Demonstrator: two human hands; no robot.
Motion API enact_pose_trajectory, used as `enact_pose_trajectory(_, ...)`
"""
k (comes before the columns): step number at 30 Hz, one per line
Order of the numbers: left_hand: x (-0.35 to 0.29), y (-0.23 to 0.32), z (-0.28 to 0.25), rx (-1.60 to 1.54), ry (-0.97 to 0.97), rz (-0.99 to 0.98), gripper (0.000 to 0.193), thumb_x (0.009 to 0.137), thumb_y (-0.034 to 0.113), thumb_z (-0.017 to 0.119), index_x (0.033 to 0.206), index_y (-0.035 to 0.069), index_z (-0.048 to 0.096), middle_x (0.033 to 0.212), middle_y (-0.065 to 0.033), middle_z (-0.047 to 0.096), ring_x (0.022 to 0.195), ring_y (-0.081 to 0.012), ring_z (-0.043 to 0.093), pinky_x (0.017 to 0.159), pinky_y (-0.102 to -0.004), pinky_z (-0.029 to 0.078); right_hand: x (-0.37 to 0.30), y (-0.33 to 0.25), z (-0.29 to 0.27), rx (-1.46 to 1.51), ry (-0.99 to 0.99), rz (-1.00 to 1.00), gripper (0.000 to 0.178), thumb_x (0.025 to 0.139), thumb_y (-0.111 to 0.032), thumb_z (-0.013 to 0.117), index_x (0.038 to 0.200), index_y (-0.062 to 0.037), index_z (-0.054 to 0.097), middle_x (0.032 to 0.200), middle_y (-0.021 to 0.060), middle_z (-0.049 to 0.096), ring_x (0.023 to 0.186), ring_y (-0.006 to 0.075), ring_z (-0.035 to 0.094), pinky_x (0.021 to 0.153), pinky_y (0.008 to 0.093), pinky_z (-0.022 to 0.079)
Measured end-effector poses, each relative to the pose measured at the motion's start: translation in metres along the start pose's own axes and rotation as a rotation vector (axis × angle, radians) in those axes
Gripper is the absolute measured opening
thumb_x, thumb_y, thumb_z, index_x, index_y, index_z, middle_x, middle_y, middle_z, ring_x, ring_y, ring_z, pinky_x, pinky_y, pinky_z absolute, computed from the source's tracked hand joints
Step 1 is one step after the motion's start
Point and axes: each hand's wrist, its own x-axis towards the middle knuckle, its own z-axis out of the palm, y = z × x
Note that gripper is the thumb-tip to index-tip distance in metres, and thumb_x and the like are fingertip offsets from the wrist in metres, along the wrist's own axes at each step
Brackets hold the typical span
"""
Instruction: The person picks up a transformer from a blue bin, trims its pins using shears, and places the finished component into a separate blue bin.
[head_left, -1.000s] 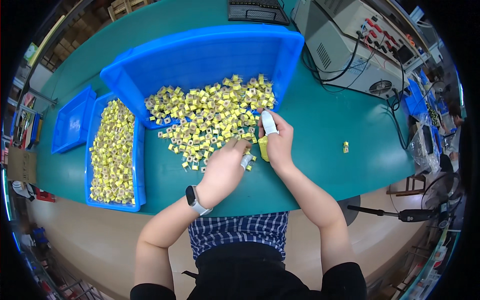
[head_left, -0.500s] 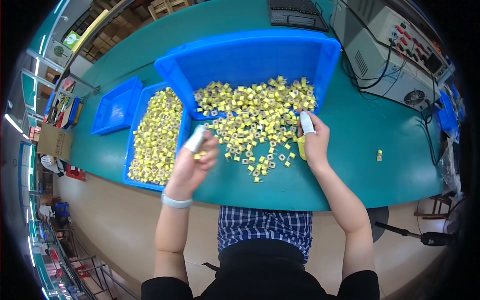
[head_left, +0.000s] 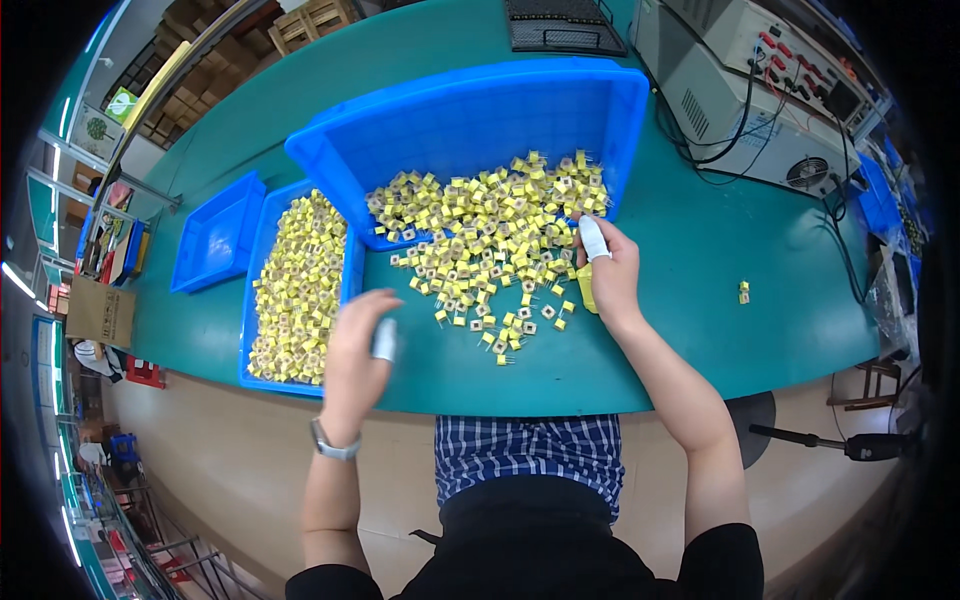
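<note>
A broad green table (head_left: 690,345) spreads beneath the fingers of the left hand (head_left: 352,350) and the right hand (head_left: 615,275). Ahead of both sets of fingers, a large, deep blue plastic bin (head_left: 470,115) lies tipped on its side, its open mouth facing them. A grey boxy metal instrument (head_left: 735,125) with black cables stands well to the right of the right fingers, farther off. A long blue plastic tray (head_left: 354,270), filled with parts, lies just left of the left fingers; farther left is a shallow blue plastic tray (head_left: 213,248).

The left fingers, blurred, are loosely spread from the thumb, with nothing seen between them. The right fingers are curled; a smooth yellow piece (head_left: 586,290) shows below them, but I cannot tell whether they grip it or anything else.

Small yellow square parts with metal pins (head_left: 495,265) heap from the bin's mouth onto the table, close to the right fingers' left side. Two more yellow parts (head_left: 744,292) sit apart, right of those fingers.
</note>
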Motion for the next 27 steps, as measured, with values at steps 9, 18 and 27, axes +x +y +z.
enact_pose_trajectory(9,-0.009,0.001,0.063,-0.018,-0.121,-0.078,0.026,0.081,-0.004,0.070,0.106,0.004,0.067,0.102,-0.0117,0.063,0.086,-0.0278,0.064,0.075,-0.0365,0.054,-0.005,0.009,0.007,-0.099,-0.036,-0.022,0.027,0.102,-0.014,0.057,0.121,0.0024,0.067,0.081,-0.0013,0.060,0.068,0.0059,0.051,0.061,0.0232,0.042)
enact_pose_trajectory(18,-0.028,0.026,0.076,-0.783,0.038,-0.412,0.023,0.086,-0.005,0.072,0.103,-0.001,0.057,0.107,-0.0122,0.067,0.098,-0.0178,0.066,0.085,-0.0289,0.055,-0.066,-0.029,-0.004,-0.520,-0.172,-0.398,0.029,0.091,-0.007,0.067,0.119,0.0015,0.067,0.082,0.0112,0.066,0.069,0.0194,0.061,0.062,0.0317,0.047)
enact_pose_trajectory(27,-0.046,0.036,0.119,-1.370,0.177,-0.385,0.029,0.078,-0.009,0.078,0.098,0.003,0.060,0.109,-0.0129,0.066,0.102,-0.0207,0.066,0.091,-0.0342,0.054,-0.111,-0.006,0.017,-0.757,-0.328,-0.872,0.038,0.071,-0.011,0.077,0.107,0.0005,0.068,0.095,0.0122,0.072,0.075,0.0244,0.066,0.066,0.0368,0.045)
